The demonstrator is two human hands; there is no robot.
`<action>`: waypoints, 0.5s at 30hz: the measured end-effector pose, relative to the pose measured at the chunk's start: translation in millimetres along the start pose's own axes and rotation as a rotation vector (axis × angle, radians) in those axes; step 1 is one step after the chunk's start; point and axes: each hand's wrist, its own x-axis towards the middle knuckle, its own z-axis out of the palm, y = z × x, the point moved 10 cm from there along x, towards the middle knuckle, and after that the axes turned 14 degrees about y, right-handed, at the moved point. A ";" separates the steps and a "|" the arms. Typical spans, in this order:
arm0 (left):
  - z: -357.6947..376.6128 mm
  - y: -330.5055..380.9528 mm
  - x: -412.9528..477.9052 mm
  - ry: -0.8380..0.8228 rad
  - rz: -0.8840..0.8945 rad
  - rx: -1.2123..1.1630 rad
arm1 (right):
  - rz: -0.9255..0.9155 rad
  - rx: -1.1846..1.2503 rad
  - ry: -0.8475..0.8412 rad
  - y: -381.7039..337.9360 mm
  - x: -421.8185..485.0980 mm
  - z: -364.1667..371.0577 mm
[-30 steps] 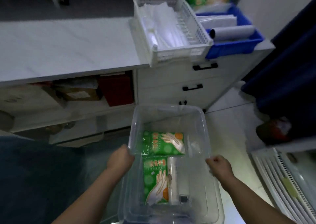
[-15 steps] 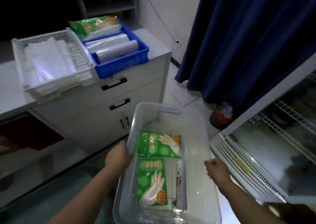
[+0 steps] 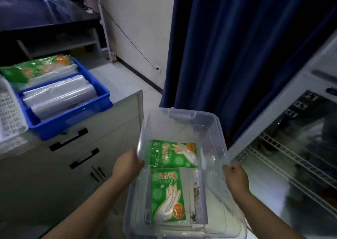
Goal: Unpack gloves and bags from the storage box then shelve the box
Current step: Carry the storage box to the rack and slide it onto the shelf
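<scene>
Gripping clear storage box (image 3: 209,119) rims: left hand (image 3: 127,163), right hand (image 3: 237,179); fingers curled; forearms extended forward.

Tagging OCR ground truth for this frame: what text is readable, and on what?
"一次性手套": across the top of the nearer glove pack in the storage box.
Farther glove pack: red print, too blurred to read.
Slim roll beside the packs: print too small.
Green pack in the blue bin: blurred, unreadable.
Marks on the fridge door: unreadable.
</scene>
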 end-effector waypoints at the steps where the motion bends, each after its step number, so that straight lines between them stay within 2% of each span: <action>1: 2.1 10.3 20.6 -0.003 0.013 -0.028 | 0.007 0.007 0.008 -9.0 14.8 6.4; 5: 6.3 52.3 108.1 -0.037 0.071 -0.126 | 0.003 0.016 0.054 -60.6 70.6 31.1; 8: 0.5 79.1 174.0 -0.039 0.127 -0.109 | -0.011 -0.008 0.091 -106.0 109.8 49.2; 15: -20.0 132.9 305.4 0.032 0.202 -0.157 | -0.045 0.029 0.142 -198.6 193.9 90.3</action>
